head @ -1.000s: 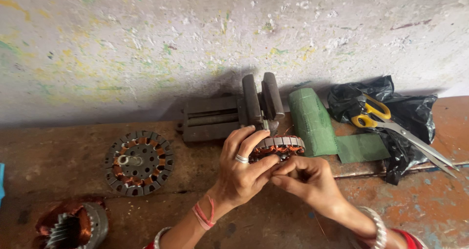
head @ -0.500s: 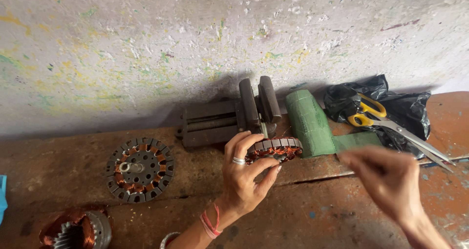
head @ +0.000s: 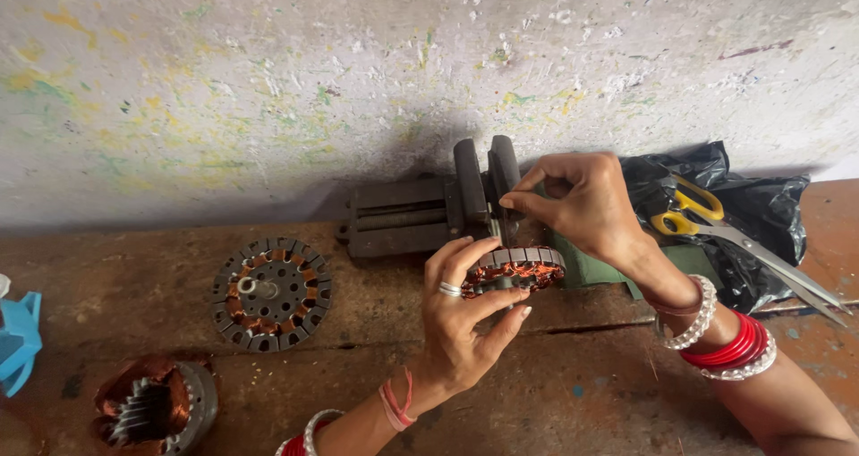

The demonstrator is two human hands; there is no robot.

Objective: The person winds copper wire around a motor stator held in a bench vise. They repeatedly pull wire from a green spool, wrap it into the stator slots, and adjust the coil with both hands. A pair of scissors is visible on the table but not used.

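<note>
— Head view first: what lay at the far left?
— A blue plastic piece [head: 18, 341] sat at the left edge of the wooden bench [head: 134, 268]; near it, at the bottom, lay a wound stator with loose copper coils [head: 152, 409]. Right of those, a flat round stator with dark teeth [head: 271, 293] rested alone.
— And the hands?
— The left hand [head: 461, 326] was curled around a ring-shaped stator core [head: 516, 270], thumb and fingers clasping its rim, holding it up just in front of a dark bench vise [head: 429, 207] by the wall. The right hand [head: 582, 207] hovered just above and behind the core, thumb and forefinger pressed together; whether a wire was pinched, I could not tell.
— Further right?
— A green sheet [head: 591, 268] showed under that wrist, then yellow-handled scissors [head: 716, 232] lay on a black plastic bag [head: 761, 214]
</note>
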